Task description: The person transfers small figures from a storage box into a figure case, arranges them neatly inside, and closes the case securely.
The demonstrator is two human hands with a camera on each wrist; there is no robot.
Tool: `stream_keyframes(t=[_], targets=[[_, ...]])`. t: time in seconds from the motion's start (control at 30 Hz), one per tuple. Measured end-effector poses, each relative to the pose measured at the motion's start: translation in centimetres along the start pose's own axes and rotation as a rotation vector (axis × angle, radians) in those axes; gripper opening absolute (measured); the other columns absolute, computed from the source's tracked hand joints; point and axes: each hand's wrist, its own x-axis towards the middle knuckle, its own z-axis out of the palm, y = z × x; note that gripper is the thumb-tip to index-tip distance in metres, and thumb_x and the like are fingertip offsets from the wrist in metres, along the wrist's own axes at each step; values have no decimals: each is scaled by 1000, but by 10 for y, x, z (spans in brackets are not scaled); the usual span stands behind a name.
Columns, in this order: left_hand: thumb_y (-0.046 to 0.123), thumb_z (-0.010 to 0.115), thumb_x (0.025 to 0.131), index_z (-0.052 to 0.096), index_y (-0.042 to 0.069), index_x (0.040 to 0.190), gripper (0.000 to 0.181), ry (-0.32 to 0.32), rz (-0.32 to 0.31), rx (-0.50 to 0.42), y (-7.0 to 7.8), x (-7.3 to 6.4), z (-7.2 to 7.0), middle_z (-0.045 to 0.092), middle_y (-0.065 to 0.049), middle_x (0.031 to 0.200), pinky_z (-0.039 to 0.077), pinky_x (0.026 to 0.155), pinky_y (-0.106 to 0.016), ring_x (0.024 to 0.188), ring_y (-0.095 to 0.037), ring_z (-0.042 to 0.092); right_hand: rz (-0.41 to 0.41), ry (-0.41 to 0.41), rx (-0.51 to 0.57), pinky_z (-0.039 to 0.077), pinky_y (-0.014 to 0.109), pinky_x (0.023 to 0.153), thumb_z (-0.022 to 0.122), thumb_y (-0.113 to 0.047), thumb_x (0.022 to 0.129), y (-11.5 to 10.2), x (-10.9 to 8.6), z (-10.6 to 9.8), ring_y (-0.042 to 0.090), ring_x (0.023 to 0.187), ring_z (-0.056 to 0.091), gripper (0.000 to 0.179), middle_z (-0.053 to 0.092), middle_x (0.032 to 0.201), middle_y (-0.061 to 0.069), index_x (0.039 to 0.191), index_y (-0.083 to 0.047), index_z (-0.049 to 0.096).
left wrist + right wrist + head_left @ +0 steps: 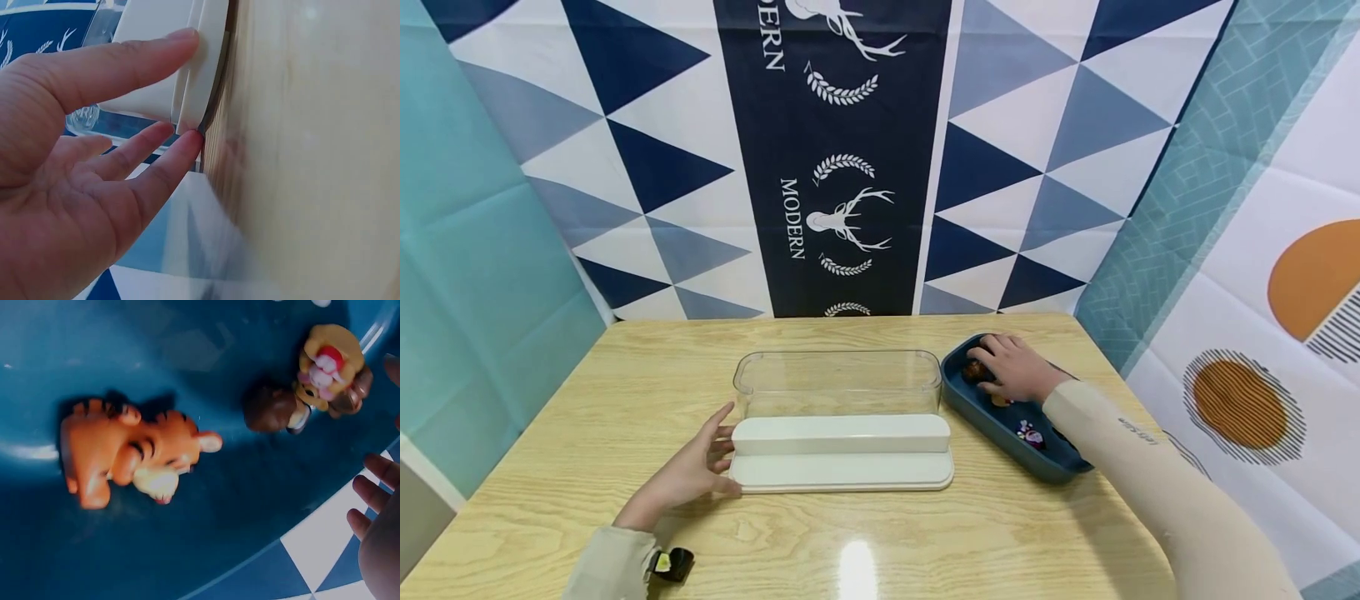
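Observation:
My left hand [688, 467] is at the left end of a white stepped stand [842, 473], fingers spread and fairly straight. In the left wrist view the thumb lies over the stand's edge and a fingertip meets its corner. Behind the stand is a clear plastic box [842, 371]. My right hand [1018, 375] reaches into a dark blue tray [992, 429], fingers spread over a brown figurine [976, 371]. The right wrist view shows an orange tiger figurine [134, 453], a yellow bear figurine [340, 347] and a brown-headed figurine [272, 409], with the fingers apart from them.
All this stands on a light wooden table [775, 546]. A small white, purple and red figurine [1030, 433] lies nearer the tray's front. Patterned cloth [850, 283] hangs behind the table, and more cloth hangs at both sides.

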Motion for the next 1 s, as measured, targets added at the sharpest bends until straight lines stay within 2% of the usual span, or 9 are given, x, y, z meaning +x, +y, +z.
stream_keyframes(t=[0.2,0.4,0.6,1.0], targets=[[-21,79,65,-1,-8,155,121,-32,-9,-87,-6,-1,-4,30,-42,143,48,104,-44,131,-58,35,11,13,-22,42,61,100,75,-30,88,0,6,19,43,112,52,51,52,119,21,129,-4,58],[-21,78,67,-3,-6,156,121,-48,-28,-122,-9,-2,-7,25,-42,147,44,107,-46,134,-58,30,29,18,-61,45,59,96,73,-32,91,-6,11,24,41,107,52,46,51,112,20,125,-6,59],[-19,79,69,-2,-6,156,120,-50,-37,-122,-9,0,-6,24,-42,148,42,109,-48,136,-57,28,33,31,-130,50,54,86,72,-32,92,-5,13,30,38,94,52,35,51,101,18,113,-9,57],[-19,78,69,-2,-7,156,119,-42,-29,-124,-13,-1,-7,25,-41,148,43,109,-46,136,-57,28,18,78,-117,50,50,75,72,-25,92,-3,17,45,34,85,51,24,52,93,15,103,-13,54]])
